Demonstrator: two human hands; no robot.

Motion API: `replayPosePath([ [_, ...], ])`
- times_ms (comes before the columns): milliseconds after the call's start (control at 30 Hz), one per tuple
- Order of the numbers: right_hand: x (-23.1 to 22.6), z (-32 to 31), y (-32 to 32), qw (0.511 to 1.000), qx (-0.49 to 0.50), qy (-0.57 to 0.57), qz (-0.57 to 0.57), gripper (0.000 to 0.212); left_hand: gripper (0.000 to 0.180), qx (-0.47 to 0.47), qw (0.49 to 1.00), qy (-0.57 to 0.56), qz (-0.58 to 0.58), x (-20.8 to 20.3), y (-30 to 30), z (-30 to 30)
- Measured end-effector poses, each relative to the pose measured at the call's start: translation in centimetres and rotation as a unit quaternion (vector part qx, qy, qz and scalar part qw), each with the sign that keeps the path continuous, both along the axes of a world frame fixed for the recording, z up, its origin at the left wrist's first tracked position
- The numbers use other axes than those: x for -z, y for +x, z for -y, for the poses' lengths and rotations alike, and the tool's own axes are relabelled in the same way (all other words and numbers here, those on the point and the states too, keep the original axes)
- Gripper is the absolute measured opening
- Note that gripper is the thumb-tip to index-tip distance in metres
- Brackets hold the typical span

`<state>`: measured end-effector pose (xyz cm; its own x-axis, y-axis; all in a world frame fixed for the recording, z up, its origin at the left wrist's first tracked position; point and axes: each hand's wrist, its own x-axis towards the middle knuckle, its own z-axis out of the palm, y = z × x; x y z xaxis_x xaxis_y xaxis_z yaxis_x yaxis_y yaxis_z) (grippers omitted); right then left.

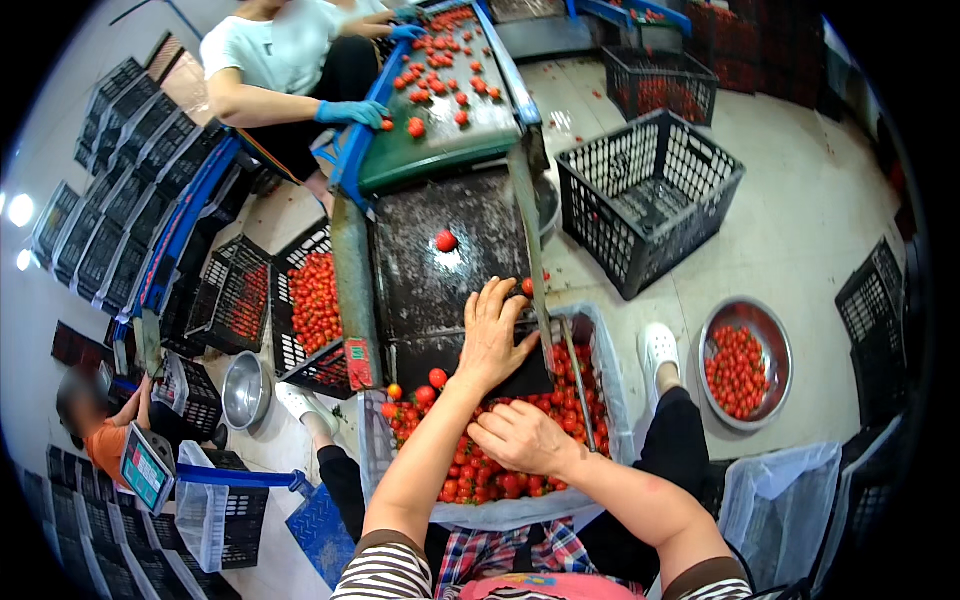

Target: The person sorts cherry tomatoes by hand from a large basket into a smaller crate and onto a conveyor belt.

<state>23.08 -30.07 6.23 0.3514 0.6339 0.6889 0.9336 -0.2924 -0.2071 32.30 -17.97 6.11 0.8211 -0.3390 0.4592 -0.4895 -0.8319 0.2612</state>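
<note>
My left hand [490, 338] reaches over the dark metal chute [420, 290], its fingers spread and nothing seen in them. One cherry tomato [527, 287] lies by its fingertips at the chute's right rail, and another tomato [446, 241] sits alone higher on the slope. Below the chute's lower end stands a crate lined with clear plastic [380, 470], full of red cherry tomatoes [500, 476]. Just above these my right hand [527, 438] has its fingers curled together; what they hold, if anything, is hidden.
A green conveyor belt [435, 155] carrying scattered tomatoes feeds the chute. Beside it sits a person in blue gloves [350, 112]. A black crate [650, 200] and a steel bowl of tomatoes [740, 365] stand right; a tomato-filled crate [315, 305] and a steel bowl [246, 390] stand left.
</note>
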Motion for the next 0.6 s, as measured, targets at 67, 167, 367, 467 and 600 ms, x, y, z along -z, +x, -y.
replayPosePath([
  [67, 0.0, 0.2, -0.1, 1.000, -0.016, 0.003, 0.003, 0.019, 0.070, -0.030, 0.998, -0.054, 0.002, -0.9, 1.2, 1.0],
  [167, 0.2, -0.2, -0.1, 0.999, -0.039, 0.008, 0.007, 0.018, 0.072, -0.007, 0.999, 0.038, -0.018, -0.3, 2.8, 1.1],
  [367, 1.0, -0.6, -0.5, 0.996, -0.080, -0.026, 0.014, 0.017, 0.052, -0.121, 0.988, -0.021, 0.093, -0.8, 2.9, 0.5],
  [467, 1.1, -0.4, -0.6, 0.995, -0.097, -0.027, 0.011, 0.018, 0.043, -0.125, 0.986, -0.083, -0.074, 0.6, 5.7, -0.5],
  [600, 2.0, 0.3, -0.6, 0.995, -0.092, -0.022, -0.011, 0.019, 0.040, -0.039, 0.997, -0.015, -0.058, 1.3, 1.3, 0.9],
])
